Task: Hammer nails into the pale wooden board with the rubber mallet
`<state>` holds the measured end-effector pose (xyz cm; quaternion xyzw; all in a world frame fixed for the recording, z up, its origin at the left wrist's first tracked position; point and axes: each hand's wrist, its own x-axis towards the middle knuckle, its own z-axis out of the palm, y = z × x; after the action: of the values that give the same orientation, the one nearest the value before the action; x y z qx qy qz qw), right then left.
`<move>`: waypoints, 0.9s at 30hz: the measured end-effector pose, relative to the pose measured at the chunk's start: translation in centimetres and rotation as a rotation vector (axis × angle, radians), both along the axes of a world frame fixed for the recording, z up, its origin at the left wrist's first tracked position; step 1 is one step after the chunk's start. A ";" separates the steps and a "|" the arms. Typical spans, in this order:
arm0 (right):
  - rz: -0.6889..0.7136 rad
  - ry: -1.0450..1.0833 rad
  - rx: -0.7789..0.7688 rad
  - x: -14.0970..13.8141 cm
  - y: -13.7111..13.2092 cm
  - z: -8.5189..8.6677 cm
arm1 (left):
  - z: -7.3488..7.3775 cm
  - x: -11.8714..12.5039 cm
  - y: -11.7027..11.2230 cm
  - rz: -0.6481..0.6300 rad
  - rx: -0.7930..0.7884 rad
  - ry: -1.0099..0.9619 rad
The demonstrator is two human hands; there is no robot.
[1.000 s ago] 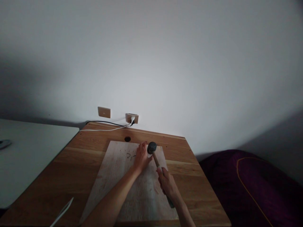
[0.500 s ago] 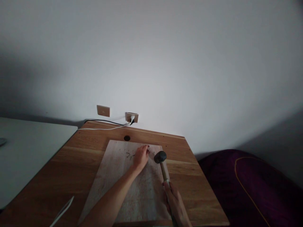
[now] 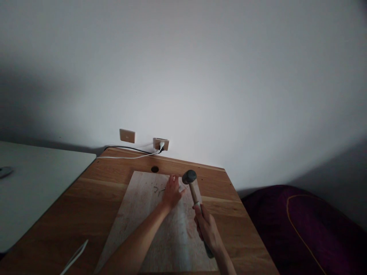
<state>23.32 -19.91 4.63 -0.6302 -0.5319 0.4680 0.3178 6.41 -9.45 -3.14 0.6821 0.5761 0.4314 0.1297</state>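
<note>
A pale wooden board [image 3: 149, 225] lies on a brown wooden table [image 3: 94, 194]. My left hand [image 3: 171, 192] rests on the board's far end, fingers pinched together near small dark nails [image 3: 157, 188]; what it pinches is too small to make out. My right hand [image 3: 207, 228] is closed round the wooden handle of a hammer [image 3: 192, 187]. The hammer's dark head is raised just right of my left fingertips.
A wall switch [image 3: 127, 135] and a socket [image 3: 161, 144] with white and black cables sit behind the table. A round hole [image 3: 155, 169] is in the tabletop. A white surface [image 3: 34, 183] lies left, a dark purple cushion [image 3: 301, 225] right. A pale strip [image 3: 75, 256] lies at the near left.
The hammer swung out to the right and down half a second ago, then came back up beside my left fingertips. My left hand has stayed in place.
</note>
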 end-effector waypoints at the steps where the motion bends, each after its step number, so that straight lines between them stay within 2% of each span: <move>1: 0.012 -0.014 -0.010 -0.1 0.1 -0.2 | 0.1 0.0 -0.1 -0.004 0.006 0.003; 4: 0.008 -0.034 -0.045 0.1 -0.1 -0.6 | 0.3 -0.2 -0.2 -0.024 0.012 0.021; 10: -0.169 0.078 -0.135 1.6 -2.3 -0.8 | 0.6 -0.1 0.0 -0.027 -0.067 0.010; 14: -0.215 0.105 -0.146 1.8 -2.8 -0.9 | 0.5 -0.1 0.3 -0.043 -0.078 -0.024; 18: -0.169 0.065 -0.121 1.2 -2.2 0.2 | 0.5 0.0 0.1 -0.063 -0.090 -0.003; 22: -0.093 0.016 -0.044 0.3 -1.3 1.4 | 0.3 0.2 -0.2 0.013 -0.080 0.103; 24: -0.050 -0.007 0.008 -0.2 -0.8 1.3 | 0.3 0.3 -0.3 0.050 -0.066 0.111; 27: 0.002 -0.060 0.049 -0.8 -0.4 0.2 | 0.4 0.3 -0.4 0.036 -0.050 0.083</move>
<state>22.48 -20.27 4.83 -0.6355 -0.5533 0.4358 0.3164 6.72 -9.80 -2.76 0.6856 0.6036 0.3904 0.1149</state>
